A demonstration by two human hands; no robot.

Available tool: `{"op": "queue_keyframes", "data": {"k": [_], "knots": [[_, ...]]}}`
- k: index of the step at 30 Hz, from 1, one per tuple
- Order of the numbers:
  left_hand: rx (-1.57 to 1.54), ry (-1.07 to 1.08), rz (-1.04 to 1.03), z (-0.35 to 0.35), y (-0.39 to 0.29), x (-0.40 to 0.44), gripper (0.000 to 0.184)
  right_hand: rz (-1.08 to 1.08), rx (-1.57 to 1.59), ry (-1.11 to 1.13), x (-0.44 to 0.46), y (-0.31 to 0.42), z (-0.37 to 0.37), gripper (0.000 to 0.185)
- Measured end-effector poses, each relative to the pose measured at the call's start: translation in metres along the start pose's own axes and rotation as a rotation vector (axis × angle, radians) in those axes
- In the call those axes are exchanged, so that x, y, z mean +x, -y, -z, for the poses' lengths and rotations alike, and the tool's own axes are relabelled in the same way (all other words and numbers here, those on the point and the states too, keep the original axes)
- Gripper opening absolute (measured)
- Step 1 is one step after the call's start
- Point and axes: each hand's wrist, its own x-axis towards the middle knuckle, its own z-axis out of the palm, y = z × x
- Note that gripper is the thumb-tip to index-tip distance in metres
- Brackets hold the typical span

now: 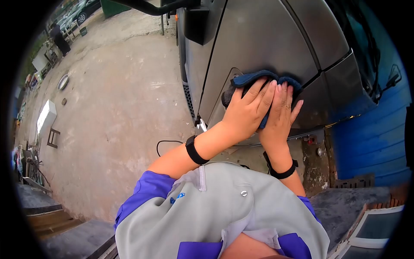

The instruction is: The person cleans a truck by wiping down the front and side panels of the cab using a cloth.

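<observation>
My left hand (251,105) and right hand (278,116) lie open, fingers outstretched, over a blue cloth (254,77) against the grey vehicle panel (263,39). Beyond are a white block (46,116), then a standing person (59,39).

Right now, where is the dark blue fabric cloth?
In the head view, above and right of centre, the dark blue fabric cloth lies under the left hand and right hand, against the grey metal vehicle panel.
</observation>
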Motion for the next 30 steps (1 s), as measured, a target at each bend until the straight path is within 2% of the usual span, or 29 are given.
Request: {"op": "queue_keyframes", "data": {"k": [3, 7, 10, 11, 13, 14, 15, 17, 20, 23, 25, 26, 28, 30], "knots": [[-0.042, 0.010, -0.030, -0.004, 0.005, 0.001, 0.064, 0.023, -0.037, -0.057, -0.003, -0.004, -0.008, 0.067], [-0.076, -0.031, -0.096, 0.014, 0.024, 0.044, 0.066, -0.010, -0.165, -0.087, 0.045, 0.010, 0.013, 0.067], [-0.081, -0.182, -0.042, 0.015, 0.042, 0.067, 0.061, 0.021, -0.253, -0.124, 0.086, 0.022, 0.016, 0.064], [-0.072, -0.204, -0.027, 0.011, 0.054, 0.066, 0.069, 0.038, -0.302, -0.138, 0.095, 0.026, 0.012, 0.063], [-0.170, -0.278, 0.118, 0.000, 0.065, 0.051, 0.079, 0.097, -0.363, -0.136, 0.104, 0.035, 0.001, 0.058], [-0.174, -0.230, 0.211, -0.004, 0.070, 0.037, 0.085, 0.146, -0.423, -0.091, 0.105, 0.040, -0.005, 0.054], [-0.210, -0.214, 0.261, -0.004, 0.073, 0.025, 0.084, 0.192, -0.366, -0.043, 0.102, 0.043, -0.013, 0.057], [-0.224, -0.149, 0.402, -0.006, 0.084, -0.002, 0.086, 0.317, -0.349, 0.025, 0.095, 0.048, -0.031, 0.052], [-0.421, 0.025, 0.699, 0.006, 0.094, -0.030, 0.086, 0.428, -0.207, 0.182, 0.084, 0.053, -0.055, 0.045], [-0.546, 0.080, 0.864, -0.016, 0.125, -0.083, 0.083, 0.531, -0.174, 0.270, 0.058, 0.060, -0.095, 0.035], [-0.905, 0.035, 1.160, -0.018, 0.124, -0.106, 0.077, 0.500, -0.048, 0.420, 0.045, 0.066, -0.111, 0.016], [-0.935, 0.011, 1.294, -0.030, 0.128, -0.126, 0.075, 0.476, -0.038, 0.479, 0.039, 0.067, -0.115, 0.013], [-0.871, 0.004, 1.342, -0.025, 0.118, -0.133, 0.075, 0.414, 0.029, 0.559, 0.038, 0.073, -0.114, 0.014], [-0.884, -0.065, 1.309, -0.015, 0.114, -0.127, 0.073, 0.407, 0.119, 0.396, 0.044, 0.074, -0.107, 0.014]]}}
